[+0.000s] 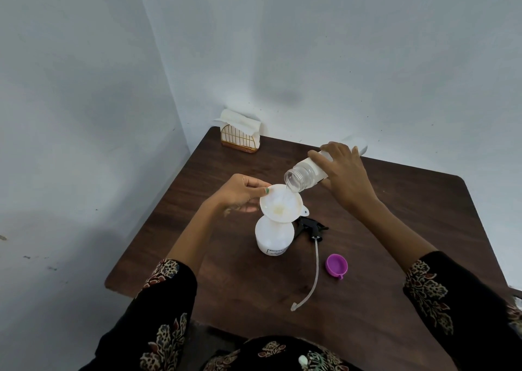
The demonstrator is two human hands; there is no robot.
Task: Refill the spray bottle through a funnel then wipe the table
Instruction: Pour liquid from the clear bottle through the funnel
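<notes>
A white spray bottle [273, 236] stands upright mid-table with a white funnel [281, 204] seated in its neck. My left hand [240, 191] pinches the funnel's far-left rim. My right hand [346, 173] grips a clear refill bottle [303, 175] with a white label, tilted so its open mouth hangs over the funnel's right edge; a thin stream of liquid runs into the funnel. The black spray head [310, 227] with its long dip tube [315, 271] lies on the table to the right of the spray bottle.
A purple cap [336, 265] lies to the right of the dip tube. A gold wire napkin holder with white napkins [241, 132] stands at the table's far left corner against the wall. The dark wooden table [409, 215] sits in a room corner.
</notes>
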